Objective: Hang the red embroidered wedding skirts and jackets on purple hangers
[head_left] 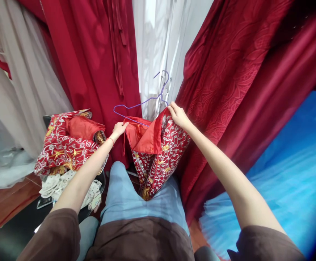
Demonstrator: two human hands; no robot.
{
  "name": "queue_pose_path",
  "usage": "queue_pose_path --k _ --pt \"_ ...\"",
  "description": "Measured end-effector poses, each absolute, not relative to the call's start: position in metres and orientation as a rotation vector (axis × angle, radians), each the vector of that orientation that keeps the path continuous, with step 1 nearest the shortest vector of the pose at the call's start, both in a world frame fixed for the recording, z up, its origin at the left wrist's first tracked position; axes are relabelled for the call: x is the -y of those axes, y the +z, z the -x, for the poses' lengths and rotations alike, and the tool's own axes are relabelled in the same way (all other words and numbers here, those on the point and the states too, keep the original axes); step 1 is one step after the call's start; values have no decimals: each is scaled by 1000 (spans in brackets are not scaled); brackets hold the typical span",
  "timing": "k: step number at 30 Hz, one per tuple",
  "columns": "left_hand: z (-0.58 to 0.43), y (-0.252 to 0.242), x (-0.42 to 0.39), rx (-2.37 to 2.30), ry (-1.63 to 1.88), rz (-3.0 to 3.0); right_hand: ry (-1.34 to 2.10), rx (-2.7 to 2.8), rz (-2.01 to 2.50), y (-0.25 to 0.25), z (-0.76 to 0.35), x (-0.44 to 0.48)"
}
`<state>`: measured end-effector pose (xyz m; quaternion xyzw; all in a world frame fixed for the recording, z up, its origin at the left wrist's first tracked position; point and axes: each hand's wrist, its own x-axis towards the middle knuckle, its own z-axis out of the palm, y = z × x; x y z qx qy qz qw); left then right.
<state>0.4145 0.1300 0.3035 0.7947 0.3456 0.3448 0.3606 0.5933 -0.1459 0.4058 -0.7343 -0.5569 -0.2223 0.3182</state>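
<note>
Between my two hands hangs a red patterned garment point(171, 145) with white swirls, gold figures and a plain red lining; its lower end falls between my knees. My left hand point(120, 128) pinches its upper left edge, where a thin red tie dangles. At the upper right corner, my right hand point(178, 114) grips the cloth close to the end of a hanger. That purple wire hanger point(136, 106) has its hook pointing up, and its lower bar passes behind or into the garment's top; I cannot tell which.
To the left, a folded garment of the same red pattern point(62, 145) lies over white cloth point(53, 186) on a black surface point(11, 232). A phone point(44, 203) is beside it. Long red dresses point(92, 54) and a blue tulle skirt point(288, 181) hang around me.
</note>
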Motion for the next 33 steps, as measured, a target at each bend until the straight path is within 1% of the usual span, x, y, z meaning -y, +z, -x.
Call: queue_pose_path --k 4,7,14,17,22,28,30,33 --pt "-410 328 -131 -978 952 -2065 -597 1467 1978 407 -594 147" --pt "-401 347 -134 -1087 1010 -2186 -623 1482 1991 407 -593 148" --pt "-348 407 -182 -1401 1054 -2363 -608 1472 1972 408 -582 144" --pt "-326 434 -189 -1461 1062 -2420 -622 1451 1979 406 -582 138" --pt "-318 460 -156 -1477 1058 -2621 -669 1440 2004 402 -583 139" --pt "-320 471 -108 -1491 1076 -2882 -738 1475 2147 402 -571 141" --pt "-323 470 -87 -1455 1023 -3006 -760 1463 2205 399 -565 138" --pt "-331 466 -55 -1371 837 -3108 -766 1386 2258 396 -559 133"
